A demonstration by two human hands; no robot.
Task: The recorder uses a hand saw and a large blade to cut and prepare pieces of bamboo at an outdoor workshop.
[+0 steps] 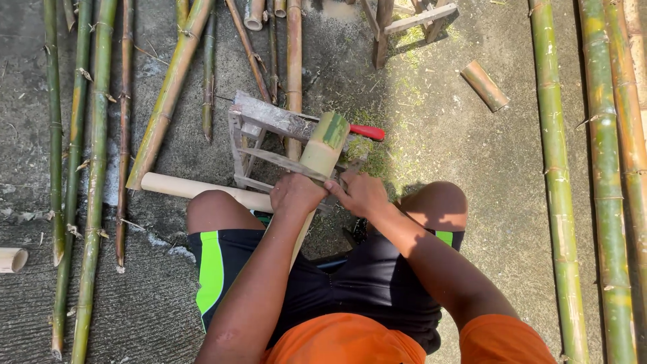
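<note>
Bamboo section (322,152) lies propped on the near edge of a small wooden stand (259,114), long axis running from the person's lap up and away, slightly rightward; far end partly green. Left hand (295,194) is wrapped around the piece at its near part. Right hand (360,193) sits just beside it on the right, closed, touching the piece; what it grips is hidden. A red-handled tool (366,132) lies at the stand's far right edge, beyond both hands, nearer the right one.
</note>
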